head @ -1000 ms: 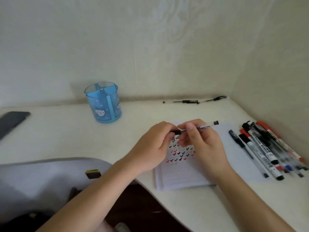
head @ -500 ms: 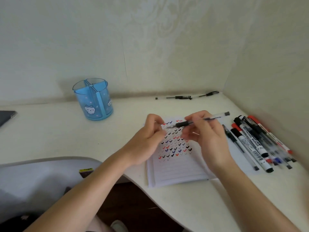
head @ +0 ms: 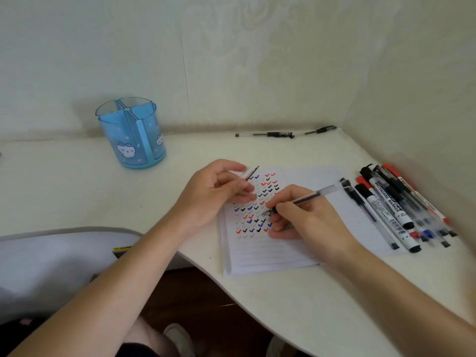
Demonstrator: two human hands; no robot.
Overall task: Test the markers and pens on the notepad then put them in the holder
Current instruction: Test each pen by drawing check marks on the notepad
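Pen (head: pixel 309 195), slim clear plastic, pinched in right hand (head: pixel 304 220) over lined notepad (head: pixel 270 251).

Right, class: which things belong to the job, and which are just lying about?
Job: pen in right hand, its cap in left hand, notepad, blue holder, pile of markers and pens, two pens by the wall.
Lying about: grey object, yellow-labelled item.

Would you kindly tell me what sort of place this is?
Probably a home study corner: a white desk against wallpapered walls, with a blue pen holder, a notepad and loose markers.
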